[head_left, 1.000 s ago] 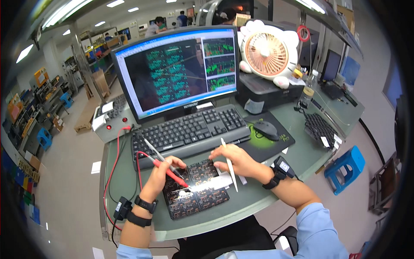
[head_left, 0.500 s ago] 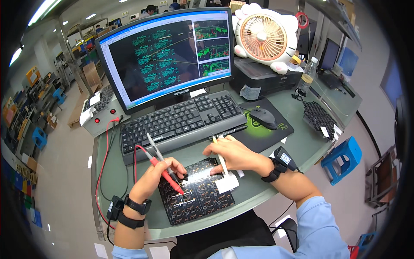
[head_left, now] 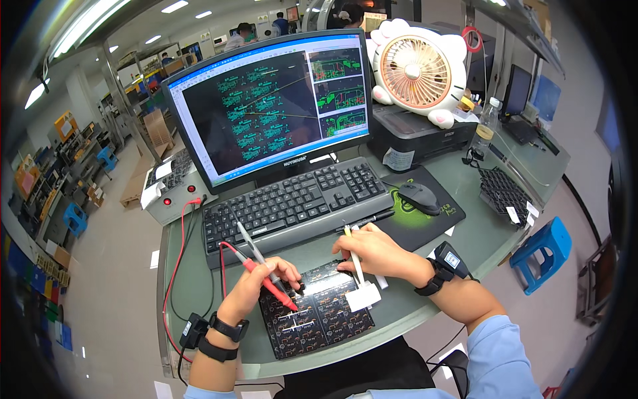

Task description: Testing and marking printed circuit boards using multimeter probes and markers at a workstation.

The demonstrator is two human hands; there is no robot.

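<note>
There are two hands, the left hand and the right hand. I count two probes, a red probe and a grey probe. One circuit board, one keyboard, one monitor, one mouse, one fan.

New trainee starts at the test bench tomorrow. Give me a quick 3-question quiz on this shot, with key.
1. True or false: the left hand holds a red-handled probe with a red lead over the dark panel of circuit boards.
2. Which thing does the right hand hold? A) the black computer mouse B) a thin pale stick-like tool C) the clear plastic bottle
3. Fill in: the black keyboard lies between the panel and the flat ______ showing green board layouts.

Key: 1 true; 2 B; 3 monitor.
</note>
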